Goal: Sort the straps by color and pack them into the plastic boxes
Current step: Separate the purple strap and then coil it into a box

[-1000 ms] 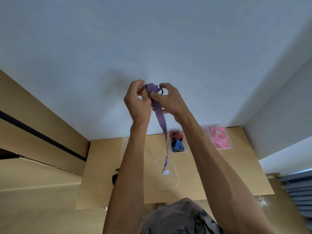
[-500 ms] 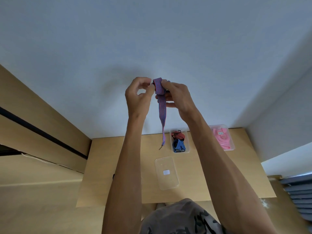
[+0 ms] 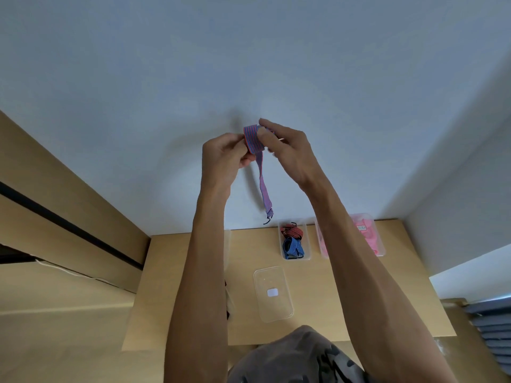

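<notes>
Desk (image 3: pixel 326 324) — light wood, its far edge set against a pale wall (image 3: pixel 249 64). A second wall (image 3: pixel 456 203) meets the first at the right, forming a corner above the desk's far right end. Left of the desk: wooden panelling (image 3: pixel 69 225) with a dark groove running along it, and a thin white cable (image 3: pixel 69 272) trailing below that groove. A small dark item (image 3: pixel 227 310) lies at the desk's left side, largely hidden — cannot be identified. Right of the desk, grey-blue slats (image 3: pixel 492 333) stand at the frame edge. Patterned grey cloth (image 3: pixel 298 357) fills the bottom centre.
</notes>
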